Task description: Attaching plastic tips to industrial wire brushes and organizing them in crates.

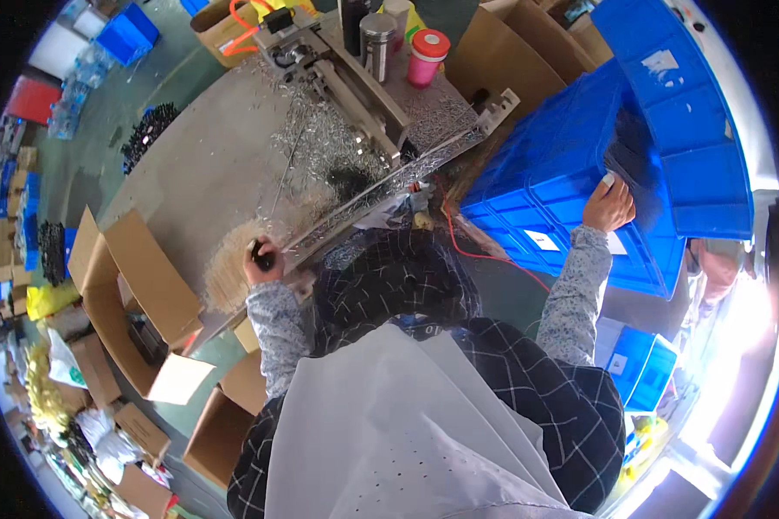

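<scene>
My left hand is closed round a small black part above the near left edge of the worktable. The part's exact kind does not show. To the right, my right hand is at the opening of a large blue plastic crate, its fingers curled in by the crate's edge. Dark thin pieces lie in a pile inside the crate, right beside those fingers. Whatever the right fingers grip is hidden. On the table, a metal machine fixture stands amid metal shavings.
A pink cup with a red lid and a steel canister stand behind the fixture. An open cardboard box is left of the table. A red hose runs between table and crate. Another blue crate sits lower right.
</scene>
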### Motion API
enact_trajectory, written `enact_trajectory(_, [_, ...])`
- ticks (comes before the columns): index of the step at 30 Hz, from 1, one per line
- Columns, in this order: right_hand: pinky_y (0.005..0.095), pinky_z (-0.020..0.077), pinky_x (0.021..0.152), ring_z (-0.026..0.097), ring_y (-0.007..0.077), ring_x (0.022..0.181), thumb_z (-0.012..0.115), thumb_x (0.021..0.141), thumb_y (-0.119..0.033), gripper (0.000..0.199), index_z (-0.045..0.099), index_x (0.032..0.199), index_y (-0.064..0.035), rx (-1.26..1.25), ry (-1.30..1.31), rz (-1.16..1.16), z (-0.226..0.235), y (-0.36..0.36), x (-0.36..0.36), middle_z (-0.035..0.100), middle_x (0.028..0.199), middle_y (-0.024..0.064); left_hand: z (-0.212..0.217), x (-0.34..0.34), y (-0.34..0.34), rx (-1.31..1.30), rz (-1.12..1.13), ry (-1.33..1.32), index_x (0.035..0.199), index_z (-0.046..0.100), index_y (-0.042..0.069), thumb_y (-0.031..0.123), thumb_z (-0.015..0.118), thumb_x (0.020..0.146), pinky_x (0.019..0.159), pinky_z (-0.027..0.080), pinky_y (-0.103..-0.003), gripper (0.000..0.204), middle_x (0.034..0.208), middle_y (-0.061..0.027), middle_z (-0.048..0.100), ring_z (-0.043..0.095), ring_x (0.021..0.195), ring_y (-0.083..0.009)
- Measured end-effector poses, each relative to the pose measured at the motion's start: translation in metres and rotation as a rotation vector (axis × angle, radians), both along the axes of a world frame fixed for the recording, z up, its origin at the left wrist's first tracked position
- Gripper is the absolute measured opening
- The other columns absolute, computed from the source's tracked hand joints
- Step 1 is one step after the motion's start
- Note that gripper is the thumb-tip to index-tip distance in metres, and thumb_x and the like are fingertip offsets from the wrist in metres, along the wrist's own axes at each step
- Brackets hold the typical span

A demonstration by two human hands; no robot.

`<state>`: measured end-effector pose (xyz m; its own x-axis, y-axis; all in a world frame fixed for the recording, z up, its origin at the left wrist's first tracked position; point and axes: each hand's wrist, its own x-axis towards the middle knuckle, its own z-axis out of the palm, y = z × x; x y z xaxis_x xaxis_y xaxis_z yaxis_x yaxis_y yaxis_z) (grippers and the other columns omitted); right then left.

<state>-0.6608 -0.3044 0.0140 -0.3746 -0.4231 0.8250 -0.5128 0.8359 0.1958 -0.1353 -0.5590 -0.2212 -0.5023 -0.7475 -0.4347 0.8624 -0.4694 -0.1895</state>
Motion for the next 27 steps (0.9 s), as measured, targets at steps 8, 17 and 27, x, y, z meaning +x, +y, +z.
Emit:
enact_trajectory(8, [0.0387, 0.0352, 0.067, 0.052, 0.0241, 0.073, 0.039, 0.081, -0.034, 0.029, 0.057, 0.088, -0.0128, -0.014, -0.062, -0.006, 0.003, 0.001, 0.001, 0.058, 0.082, 0.0042, -0.004, 0.04, -0.012, 0.195, 0.118, -0.443, 0.087, 0.05, 0.001, 0.021, 0.05, 0.078, 0.059, 0.049, -0.03, 0.022, 0.076, -0.0126, 0.056, 0.055, 0.065, -0.0221])
enact_trajectory(17, [0.0394, 0.0354, 0.082, 0.049, 0.0265, 0.092, 0.058, 0.065, -0.017, 0.03, 0.055, 0.095, -0.0119, 0.061, -0.592, 0.497, -0.023, -0.091, 0.1, 0.054, 0.094, 0.0088, -0.002, 0.041, 0.01, 0.12, 0.102, -0.14, 0.074, 0.045, 0.003, 0.018, 0.051, 0.077, 0.046, 0.038, -0.023, 0.016, 0.063, -0.0039, 0.044, 0.04, 0.049, -0.0124])
enact_trajectory(27, [0.0451, 0.0367, 0.082, 0.04, 0.0299, 0.106, 0.058, 0.069, -0.029, 0.054, 0.039, 0.113, -0.0042, 0.566, -1.073, 0.5, -0.16, -0.207, 0.136, 0.043, 0.111, 0.014, 0.018, 0.054, 0.049, 0.252, 0.268, -0.379, 0.074, 0.052, 0.0, 0.015, 0.052, 0.074, 0.056, 0.05, -0.028, 0.016, 0.069, -0.0086, 0.053, 0.052, 0.058, -0.0188])
